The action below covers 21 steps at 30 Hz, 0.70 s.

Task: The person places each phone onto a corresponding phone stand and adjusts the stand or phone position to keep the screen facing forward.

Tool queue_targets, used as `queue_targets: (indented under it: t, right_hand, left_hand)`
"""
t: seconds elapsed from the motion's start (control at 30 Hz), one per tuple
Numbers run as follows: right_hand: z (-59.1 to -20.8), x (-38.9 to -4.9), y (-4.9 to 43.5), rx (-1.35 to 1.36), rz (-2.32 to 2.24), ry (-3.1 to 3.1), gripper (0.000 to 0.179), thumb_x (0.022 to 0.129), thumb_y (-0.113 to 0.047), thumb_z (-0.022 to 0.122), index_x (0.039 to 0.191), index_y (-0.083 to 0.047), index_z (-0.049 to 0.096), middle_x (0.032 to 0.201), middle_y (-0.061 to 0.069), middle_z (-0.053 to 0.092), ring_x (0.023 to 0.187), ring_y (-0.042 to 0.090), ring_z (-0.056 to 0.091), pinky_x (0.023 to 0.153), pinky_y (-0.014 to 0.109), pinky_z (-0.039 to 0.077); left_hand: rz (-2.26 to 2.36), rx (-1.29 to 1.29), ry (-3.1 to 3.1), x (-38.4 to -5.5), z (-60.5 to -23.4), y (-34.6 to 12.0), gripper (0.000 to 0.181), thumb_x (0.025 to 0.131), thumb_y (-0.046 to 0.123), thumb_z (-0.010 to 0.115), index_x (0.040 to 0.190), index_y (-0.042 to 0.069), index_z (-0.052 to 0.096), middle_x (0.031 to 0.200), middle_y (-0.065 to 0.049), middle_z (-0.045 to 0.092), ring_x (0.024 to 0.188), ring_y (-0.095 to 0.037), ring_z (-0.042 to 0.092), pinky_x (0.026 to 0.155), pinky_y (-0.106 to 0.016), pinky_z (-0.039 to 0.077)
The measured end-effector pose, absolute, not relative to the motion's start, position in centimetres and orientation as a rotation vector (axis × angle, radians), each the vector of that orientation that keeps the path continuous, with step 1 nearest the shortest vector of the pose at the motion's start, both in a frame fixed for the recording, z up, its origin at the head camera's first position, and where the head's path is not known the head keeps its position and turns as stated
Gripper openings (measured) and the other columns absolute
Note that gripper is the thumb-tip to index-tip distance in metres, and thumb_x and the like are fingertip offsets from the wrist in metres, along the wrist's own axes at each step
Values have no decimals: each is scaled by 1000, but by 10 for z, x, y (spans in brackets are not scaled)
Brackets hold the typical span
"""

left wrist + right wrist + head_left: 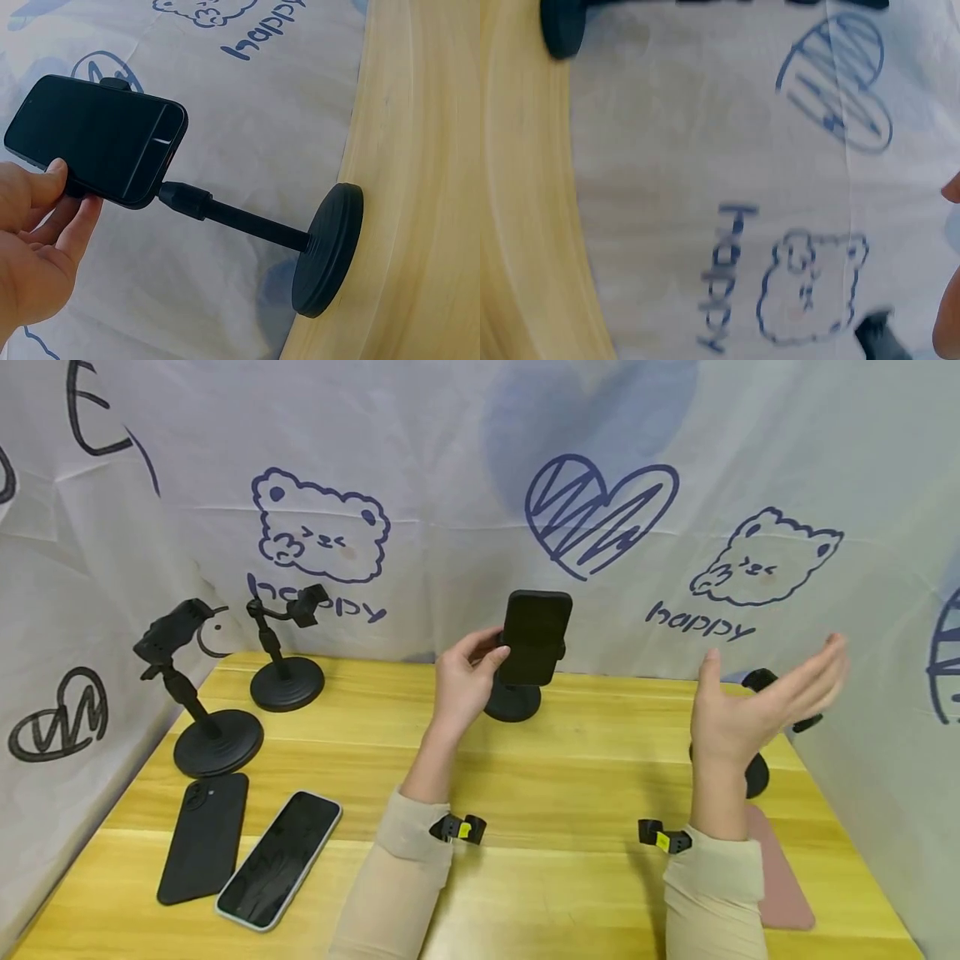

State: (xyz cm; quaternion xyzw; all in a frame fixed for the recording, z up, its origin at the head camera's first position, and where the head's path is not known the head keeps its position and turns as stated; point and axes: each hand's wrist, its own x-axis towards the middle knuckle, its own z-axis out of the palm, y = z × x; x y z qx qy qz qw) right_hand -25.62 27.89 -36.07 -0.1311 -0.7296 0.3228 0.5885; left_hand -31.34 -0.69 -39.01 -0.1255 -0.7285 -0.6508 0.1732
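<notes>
A black smartphone (536, 631) sits upright in the clamp of a black phone stand (513, 703) at the table's back middle. My left hand (468, 681) pinches the phone's left edge beside the clamp. In the left wrist view the thumb lies at the edge of the dark screen and the other fingers go behind the phone. That view also shows the stand's pole (255, 223) and round base (330, 251). My right hand (738, 718) is raised in the air at the right, fingers extended and thumb up, holding nothing. It partly hides another black stand (757, 777).
Two black phone stands (217, 743) stand at the back left with no phone in them. Before them lie a black phone (202, 839), back up, and a white-edged phone (279, 860), screen up. A pink flat item (780, 877) lies at right. White drawn-on cloth (450, 485) borders the table.
</notes>
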Motion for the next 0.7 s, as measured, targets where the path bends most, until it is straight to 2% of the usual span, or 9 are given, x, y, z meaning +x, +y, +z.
queue_targets:
  t: [0.17,0.3,0.47,0.6,0.7]
  right_hand:
    - [-366,-245,302,-474,713,-1676,135,80,-61,82,154,22,6,170,20,15,156,14,6,123,24,-4]
    - [-366,-234,307,-508,723,-1638,139,78,-61,85,152,24,3,169,18,17,156,14,8,123,22,-2]
    - [-367,-226,302,-508,969,-1572,139,77,-47,91,157,17,-2,169,10,18,153,11,16,121,17,12]
    - [-377,-231,305,-493,1247,-1422,146,70,-24,98,162,5,-11,166,0,23,147,6,25,117,23,31]
    - [-387,-238,312,-489,1389,-1311,152,64,-11,101,165,-6,-12,162,-4,29,144,5,31,117,28,34]
  left_hand:
    - [-1846,-357,-2063,-314,-390,-7,31,99,10,72,130,4,72,119,-14,74,109,-26,70,98,-36,58]
    - [-1856,-350,-2064,-314,-390,-7,31,99,10,72,130,5,72,119,-13,74,109,-26,70,98,-35,58]
    - [-1854,-351,-2067,-314,-390,-8,31,99,10,72,129,4,72,119,-14,73,109,-27,70,97,-36,58]
    - [-1849,-355,-2074,-313,-390,-8,31,99,11,72,129,5,72,120,-14,73,110,-27,70,97,-36,58]
    - [-1846,-356,-2076,-313,-390,-7,31,99,12,72,130,5,72,120,-14,73,110,-27,70,97,-36,58]
